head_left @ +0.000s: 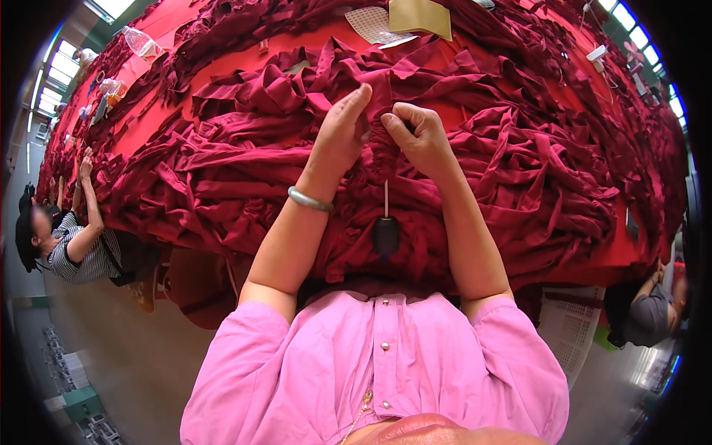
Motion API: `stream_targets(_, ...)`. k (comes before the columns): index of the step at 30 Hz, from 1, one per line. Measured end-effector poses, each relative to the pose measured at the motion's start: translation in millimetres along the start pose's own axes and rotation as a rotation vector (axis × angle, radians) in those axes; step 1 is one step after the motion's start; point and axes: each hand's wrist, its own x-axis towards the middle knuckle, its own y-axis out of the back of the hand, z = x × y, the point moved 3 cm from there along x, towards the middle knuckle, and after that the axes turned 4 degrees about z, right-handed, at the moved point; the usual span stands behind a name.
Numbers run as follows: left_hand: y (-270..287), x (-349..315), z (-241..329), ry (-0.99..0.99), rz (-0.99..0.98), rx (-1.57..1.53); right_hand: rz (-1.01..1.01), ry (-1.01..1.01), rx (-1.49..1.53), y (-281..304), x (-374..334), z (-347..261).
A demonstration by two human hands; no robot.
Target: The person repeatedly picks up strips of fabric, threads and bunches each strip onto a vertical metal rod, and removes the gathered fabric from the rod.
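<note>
A gathered dark red cloth strip [380,93] stands up between my hands, bunched below. My left hand [343,122] lies along its left side with the fingers stretched upward, a bracelet on that wrist. On the right side, my right hand [419,133] is closed in a pinch at the edge of the strip, thumb against the curled fingers. Below, a thin metal shaft with a black handle [386,231], like a screwdriver, points up; its tip is hidden in the bunched cloth. The handle rests among the folds close to my body.
Heaps of dark red cloth [245,163] cover much of the red table [215,78]. At the far side are a yellow sheet [420,18] and a dotted paper [367,24]. A clear plastic bag [142,43] lies far left. Other people work at the left and right edges.
</note>
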Motion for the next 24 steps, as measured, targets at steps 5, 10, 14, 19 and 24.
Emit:
stream_targets(5, 9.2, 15.9, 8.3, -0.149, -0.040, 0.121, 0.013, -0.018, 0.011, -2.6, -2.4, -4.4)
stream_targets(10, 13.1, -20.1, -13.2, -0.115, -0.029, 0.196, 0.028, -0.025, 0.044, 8.1, -3.9, 7.4)
stream_targets(14, 12.2, -21.0, -11.8, -0.074, -0.026, 0.146, 0.104, -0.012, 0.005, 2.1, 19.9, 2.5)
stream_targets(19, 9.0, -0.1, -1.8, 0.041, 0.073, -0.003, 0.123, 0.120, -0.107, -5.0, 25.5, 14.2)
stream_targets(24, -7.2, 35.0, 18.1, -0.115, -0.101, -0.009, 0.076, -0.003, 0.076, -7.2, 23.3, 12.6)
